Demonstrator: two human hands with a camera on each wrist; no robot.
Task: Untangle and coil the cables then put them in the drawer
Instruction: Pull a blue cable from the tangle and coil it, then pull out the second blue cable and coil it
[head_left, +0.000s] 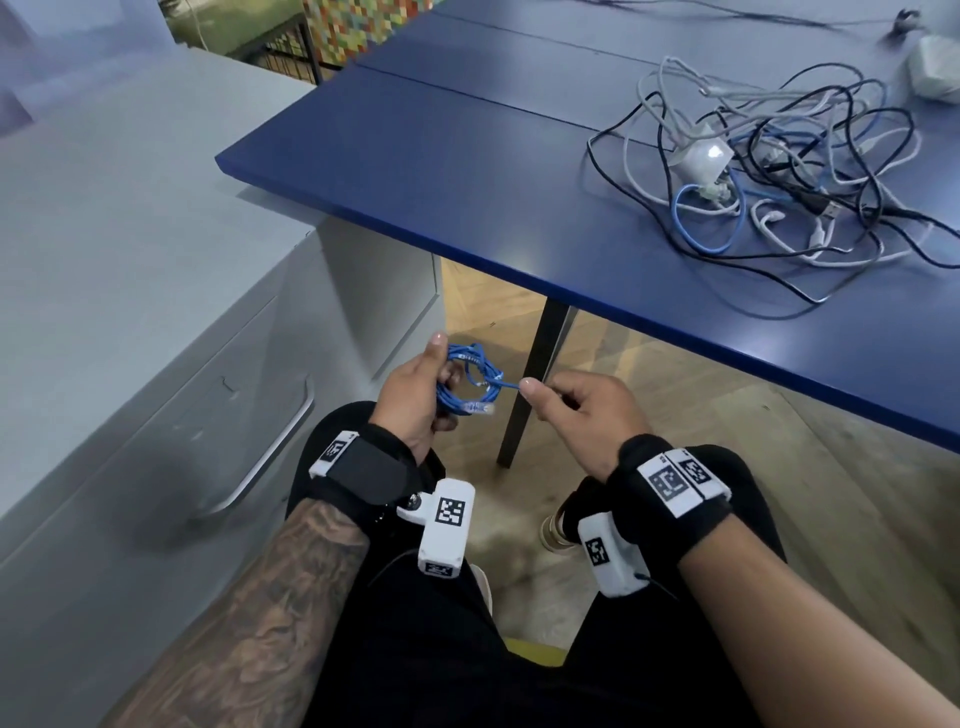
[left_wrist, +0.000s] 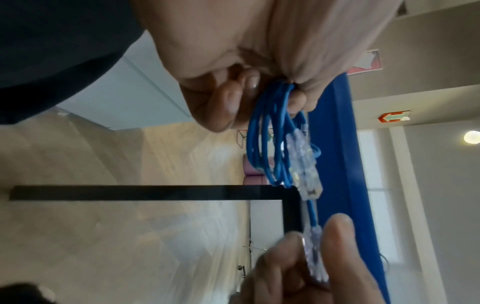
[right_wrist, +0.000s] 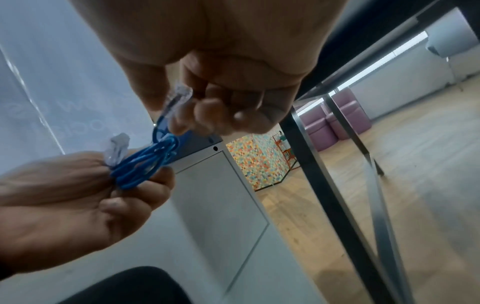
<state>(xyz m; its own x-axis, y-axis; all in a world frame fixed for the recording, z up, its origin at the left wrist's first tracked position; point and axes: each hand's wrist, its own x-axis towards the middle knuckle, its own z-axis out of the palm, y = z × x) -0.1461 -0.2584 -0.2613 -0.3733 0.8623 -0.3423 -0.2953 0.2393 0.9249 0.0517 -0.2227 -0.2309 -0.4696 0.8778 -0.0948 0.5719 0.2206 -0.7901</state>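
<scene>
The thin blue network cable (head_left: 467, 382), wound into a small coil of several loops, hung in the air below the near edge of the worktop, over the person's lap. The left hand (head_left: 413, 400) gripped the coil on one side, its fingers curled round the bundled loops. One clear plastic plug (left_wrist: 307, 174) lay against the loops and stuck out past them. The free end ran a short way from the coil to the right hand (head_left: 576, 410), whose thumb and forefinger were pinched together on the second clear plug (right_wrist: 179, 98); the other fingers were curled in.

The two hands were near each other but not touching, with only the short stretch of cable between them. A black metal table leg (head_left: 530, 384) stood just behind the hands, between them in the head view.

To the left stood the pale grey metal drawer cabinet (head_left: 156, 322), its drawer front closed, with a long curved metal handle (head_left: 270, 441) beside the left knee. Open wooden floor (head_left: 649, 431) lay between cabinet and leg and further under the worktop.

Above, the dark blue flat worktop (head_left: 441, 171) ended in a straight near edge. A tangled heap of black, white and blue cables (head_left: 779, 171) lay on its right part, set back from that edge, with bare surface to its left.
</scene>
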